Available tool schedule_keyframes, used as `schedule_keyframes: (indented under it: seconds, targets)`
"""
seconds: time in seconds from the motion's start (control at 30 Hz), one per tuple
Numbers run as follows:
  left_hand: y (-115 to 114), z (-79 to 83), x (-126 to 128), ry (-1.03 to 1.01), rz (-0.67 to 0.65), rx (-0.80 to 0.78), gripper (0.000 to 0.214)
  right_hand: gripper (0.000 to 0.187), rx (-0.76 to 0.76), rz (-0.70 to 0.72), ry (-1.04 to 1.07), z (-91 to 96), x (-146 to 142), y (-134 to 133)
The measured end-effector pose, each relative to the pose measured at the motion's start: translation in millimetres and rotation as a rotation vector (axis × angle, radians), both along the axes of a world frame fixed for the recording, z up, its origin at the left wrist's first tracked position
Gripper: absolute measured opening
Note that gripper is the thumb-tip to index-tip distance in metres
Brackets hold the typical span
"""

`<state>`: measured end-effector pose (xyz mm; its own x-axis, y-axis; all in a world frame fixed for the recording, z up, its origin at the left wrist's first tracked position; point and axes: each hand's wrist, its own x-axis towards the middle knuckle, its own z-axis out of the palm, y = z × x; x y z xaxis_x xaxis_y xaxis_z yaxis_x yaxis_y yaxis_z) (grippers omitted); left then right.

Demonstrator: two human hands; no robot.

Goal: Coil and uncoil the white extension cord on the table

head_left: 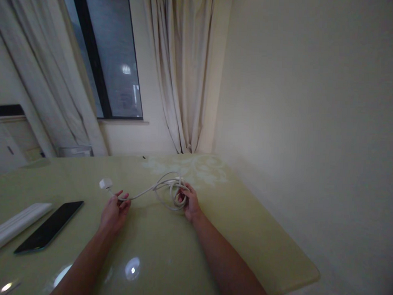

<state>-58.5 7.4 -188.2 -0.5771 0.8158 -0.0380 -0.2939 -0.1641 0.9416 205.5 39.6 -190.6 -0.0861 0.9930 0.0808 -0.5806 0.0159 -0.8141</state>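
A white cable (145, 191) runs between my two hands above the table. My right hand (190, 202) is closed on its loose coils, which hang in several loops to the left of the fingers. Near the cable's other end, my left hand (116, 209) pinches the cord between thumb and fingers. Just beyond that hand, a white plug (105, 184) sticks out at the end of the cord. Something white shows behind the coils by my right hand, but its shape is partly hidden.
A glossy greenish table (167, 258) reaches to the wall on the right. At the left lie a dark tablet-like slab (50, 227) and a long white object (16, 227). Behind the table are curtains (183, 69) and a window (112, 54). A tiny dark item (143, 157) lies near the far edge.
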Motion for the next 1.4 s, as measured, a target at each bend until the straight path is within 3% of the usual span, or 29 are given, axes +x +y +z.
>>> schedule_keyframes:
  seconds: [0.23, 0.53, 0.67, 0.87, 1.0, 1.1, 1.23, 1.4]
  targets:
    - [-0.1, -0.6, -0.4, -0.170, 0.041, 0.017, 0.017, 0.025, 0.042, 0.161, -0.122, -0.3, -4.5, -9.0]
    - [-4.3, 18.8, -4.3, -0.450, 0.073, 0.120, 0.028, 0.023, 0.082, 0.130, -0.207, -9.0, -3.8, -0.8]
    - [3.2, 44.4, -6.1, -0.595, 0.058, 0.132, 0.039, 0.019, 0.132, 0.070, -0.267, -9.1, -6.8, -2.6]
    - [12.8, 104.6, 1.0, -0.665, -0.133, 0.250, 0.038, 0.030, 0.151, -0.070, -0.293, -11.8, -10.7, 0.2]
    - [20.1, 135.8, 4.4, -0.548, -0.341, 0.339, 0.036, 0.037, 0.135, -0.125, -0.308, -19.0, -12.0, 3.5]
    - [24.6, 144.4, 6.1, -0.480, -0.438, 0.303, 0.029, 0.039, 0.140, -0.137, -0.341, -24.2, -11.8, 2.8]
    - [25.9, 139.2, 7.6, -0.250, -0.580, 0.176, 0.017, 0.042, 0.197, -0.160, -0.442, -26.3, -9.6, 0.4]
    - [28.6, 126.3, 3.2, 0.355, -0.428, -0.073, 0.032, 0.035, 0.286, -0.177, -0.601, -21.4, -6.5, -3.2]
